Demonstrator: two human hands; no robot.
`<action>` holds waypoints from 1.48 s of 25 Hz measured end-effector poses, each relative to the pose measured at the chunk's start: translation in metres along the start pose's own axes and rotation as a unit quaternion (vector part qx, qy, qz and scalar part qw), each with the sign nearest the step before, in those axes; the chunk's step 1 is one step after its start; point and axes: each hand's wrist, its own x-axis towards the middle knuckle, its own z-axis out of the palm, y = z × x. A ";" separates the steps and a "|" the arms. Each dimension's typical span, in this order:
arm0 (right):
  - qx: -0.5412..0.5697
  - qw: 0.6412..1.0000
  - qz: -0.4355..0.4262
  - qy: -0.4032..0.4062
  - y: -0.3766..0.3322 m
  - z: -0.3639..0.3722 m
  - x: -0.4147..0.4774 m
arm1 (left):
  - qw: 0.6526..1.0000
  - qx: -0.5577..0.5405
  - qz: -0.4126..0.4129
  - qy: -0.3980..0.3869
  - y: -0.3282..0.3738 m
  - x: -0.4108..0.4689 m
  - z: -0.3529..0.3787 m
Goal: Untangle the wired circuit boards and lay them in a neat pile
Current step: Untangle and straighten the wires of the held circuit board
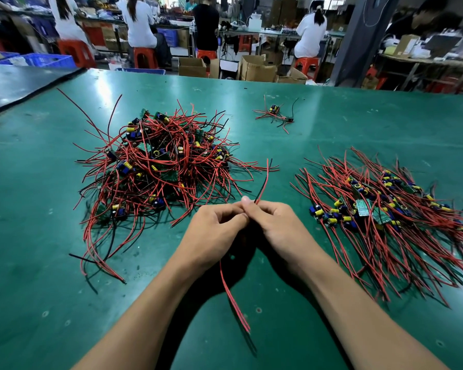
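A tangled heap of small circuit boards (155,161) with red and black wires lies on the green table at centre left. To the right spreads a flatter pile of boards (380,206) whose wires run roughly the same way. Between the two piles my left hand (214,231) and my right hand (275,225) meet, fingers curled, both gripping one wired board. Its red and black wires (263,182) stick up past my right fingers, and two red wires (235,303) hang down below my left wrist. The board itself is hidden inside my hands.
A few wired boards (274,113) lie apart at the far middle of the green table (332,116). A dark mat (16,84) covers the far left corner. Beyond the table edge, people sit on red stools among cardboard boxes (257,68) and blue crates.
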 end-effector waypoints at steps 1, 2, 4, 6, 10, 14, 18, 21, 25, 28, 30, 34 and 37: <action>-0.008 1.000 -0.005 0.012 -0.001 0.000 -0.001 | 1.000 0.004 -0.003 0.006 0.000 0.001 -0.001; -0.014 1.000 -0.010 0.024 -0.002 0.000 -0.002 | 1.000 0.001 -0.008 0.011 0.000 0.001 -0.001; 0.004 0.999 -0.007 0.034 -0.005 0.002 -0.002 | 1.000 -0.003 -0.013 0.008 0.000 -0.001 0.001; 0.036 0.998 0.001 0.053 -0.008 0.004 -0.001 | 1.000 0.004 -0.011 -0.008 0.003 -0.003 0.001; 0.077 0.989 -0.010 0.124 -0.015 -0.003 0.006 | 0.999 0.016 -0.017 -0.033 0.007 -0.005 -0.001; 0.142 0.973 -0.018 0.182 -0.018 -0.017 0.012 | 0.998 0.010 -0.030 -0.048 0.010 -0.007 0.000; 0.245 0.954 0.004 0.170 -0.015 -0.019 0.016 | 0.998 0.011 -0.033 -0.054 0.010 -0.007 -0.002; 0.225 0.969 0.018 0.105 -0.013 -0.020 0.012 | 0.998 0.004 -0.034 -0.044 0.010 -0.007 -0.003; 0.122 0.990 0.013 -0.071 -0.011 -0.017 0.003 | 0.996 -0.067 -0.048 -0.042 0.012 -0.007 -0.003; 0.096 0.992 -0.016 -0.080 -0.010 -0.019 0.002 | 0.992 -0.097 -0.058 -0.056 0.015 -0.007 -0.007; 0.060 0.997 -0.045 -0.020 -0.008 -0.019 0.004 | 0.990 -0.111 -0.063 -0.067 0.016 -0.007 -0.009; -0.053 0.986 -0.114 0.110 -0.005 -0.021 0.010 | 0.990 -0.103 -0.061 -0.073 0.015 -0.006 -0.009; -0.128 0.965 -0.144 0.177 -0.004 -0.032 0.016 | 0.992 -0.086 -0.053 -0.075 0.013 -0.005 -0.009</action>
